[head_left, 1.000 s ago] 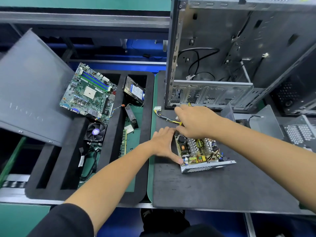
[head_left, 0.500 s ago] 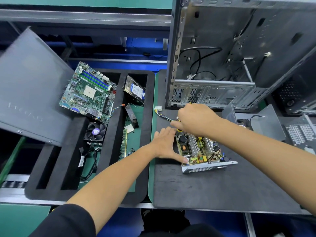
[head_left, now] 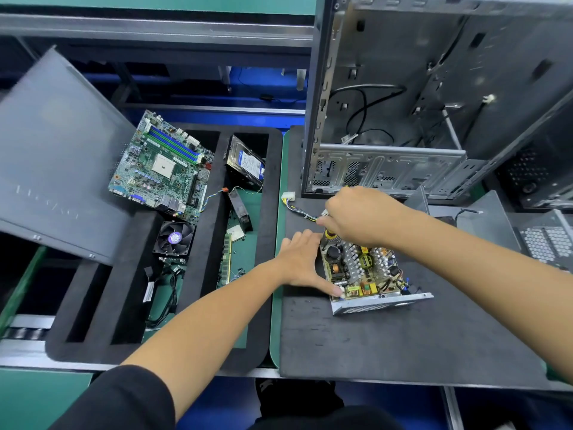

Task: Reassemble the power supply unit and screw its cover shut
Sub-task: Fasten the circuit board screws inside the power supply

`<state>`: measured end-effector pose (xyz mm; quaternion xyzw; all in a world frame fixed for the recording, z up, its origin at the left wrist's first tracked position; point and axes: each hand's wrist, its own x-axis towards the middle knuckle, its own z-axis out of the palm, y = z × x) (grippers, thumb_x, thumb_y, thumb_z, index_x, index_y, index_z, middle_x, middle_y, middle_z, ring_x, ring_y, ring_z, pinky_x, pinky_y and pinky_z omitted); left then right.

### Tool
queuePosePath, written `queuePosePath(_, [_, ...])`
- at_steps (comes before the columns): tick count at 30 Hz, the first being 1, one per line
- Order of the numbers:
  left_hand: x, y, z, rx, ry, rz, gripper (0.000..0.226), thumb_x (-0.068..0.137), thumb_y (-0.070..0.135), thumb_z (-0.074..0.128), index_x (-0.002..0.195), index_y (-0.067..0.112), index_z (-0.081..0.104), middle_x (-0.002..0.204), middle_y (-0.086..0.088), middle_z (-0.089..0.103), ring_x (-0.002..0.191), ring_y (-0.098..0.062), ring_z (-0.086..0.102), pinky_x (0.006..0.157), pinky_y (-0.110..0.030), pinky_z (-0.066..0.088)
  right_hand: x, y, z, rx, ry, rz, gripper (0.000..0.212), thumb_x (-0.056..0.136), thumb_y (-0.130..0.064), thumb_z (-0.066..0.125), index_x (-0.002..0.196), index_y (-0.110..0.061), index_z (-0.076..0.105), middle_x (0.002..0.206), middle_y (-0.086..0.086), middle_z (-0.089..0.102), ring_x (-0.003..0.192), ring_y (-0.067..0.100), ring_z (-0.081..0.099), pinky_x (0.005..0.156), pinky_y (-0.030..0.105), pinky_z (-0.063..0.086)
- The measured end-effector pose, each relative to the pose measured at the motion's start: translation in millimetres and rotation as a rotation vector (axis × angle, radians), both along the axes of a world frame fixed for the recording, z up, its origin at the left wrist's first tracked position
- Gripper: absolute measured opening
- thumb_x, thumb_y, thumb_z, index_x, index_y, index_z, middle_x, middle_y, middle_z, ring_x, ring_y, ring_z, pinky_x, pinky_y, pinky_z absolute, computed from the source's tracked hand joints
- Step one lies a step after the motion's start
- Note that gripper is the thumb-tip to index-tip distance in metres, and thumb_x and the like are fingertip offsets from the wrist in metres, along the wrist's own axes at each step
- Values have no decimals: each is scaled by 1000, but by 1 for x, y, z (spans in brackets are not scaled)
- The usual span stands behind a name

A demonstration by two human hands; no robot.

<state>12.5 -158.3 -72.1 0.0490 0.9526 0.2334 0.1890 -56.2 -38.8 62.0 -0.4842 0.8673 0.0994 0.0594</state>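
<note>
The open power supply unit with its exposed circuit board (head_left: 361, 271) sits on the dark grey mat (head_left: 403, 346) at the worktop's right half, cover off. The left hand (head_left: 302, 263) lies flat against its left side, fingers straight, thumb on the near corner. The right hand (head_left: 356, 217) is curled round a yellow-handled screwdriver (head_left: 329, 233) at the far left corner, beside the yellow-and-black cable bundle (head_left: 297, 207).

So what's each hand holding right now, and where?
Right hand grips a yellow-handled screwdriver by its handle. Left hand holds nothing; it presses flat against the power supply unit's left side.
</note>
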Motion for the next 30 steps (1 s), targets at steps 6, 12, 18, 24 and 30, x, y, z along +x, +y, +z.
queuePosePath(6, [1, 0, -4, 46, 31, 25, 113, 35, 87, 65, 124, 23, 36, 104, 9, 35, 95, -13, 30, 81, -33, 26, -7, 7, -6, 32, -60, -147, 50, 99, -42, 40, 58, -17, 30, 58, 0, 36, 55, 21, 41, 52, 30, 33])
queuePosePath(12, [13, -11, -9, 335, 16, 197, 91, 38, 67, 84, 103, 33, 31, 103, 14, 39, 95, -6, 37, 78, -23, 29, -6, 8, -9, -29, -235, -202, 20, 90, -34, 58, 90, -14, 53, 76, 1, 46, 77, 25, 49, 64, 34, 44])
queuePosePath(18, [28, -4, -16, 311, 160, 228, 83, 43, 81, 71, 102, 38, 31, 101, 19, 36, 93, -1, 33, 83, -24, 28, -7, 11, -10, -26, -302, -169, 16, 81, -9, 57, 96, -11, 59, 99, 8, 57, 92, 27, 55, 77, 40, 50])
queuePosePath(24, [33, 4, -16, 241, 287, 152, 90, 50, 83, 65, 118, 33, 35, 104, 18, 32, 99, -5, 38, 85, -24, 21, -13, 18, -6, -195, -267, -268, 9, 71, -14, 63, 75, -12, 56, 77, 2, 51, 71, 21, 49, 49, 26, 30])
queuePosePath(30, [35, 13, -16, 238, 323, 132, 90, 61, 76, 64, 131, 25, 39, 111, 11, 37, 105, -9, 37, 89, -28, 25, -12, 21, -6, -178, -232, -247, 10, 72, -16, 62, 79, -9, 58, 81, 5, 55, 73, 24, 54, 55, 31, 44])
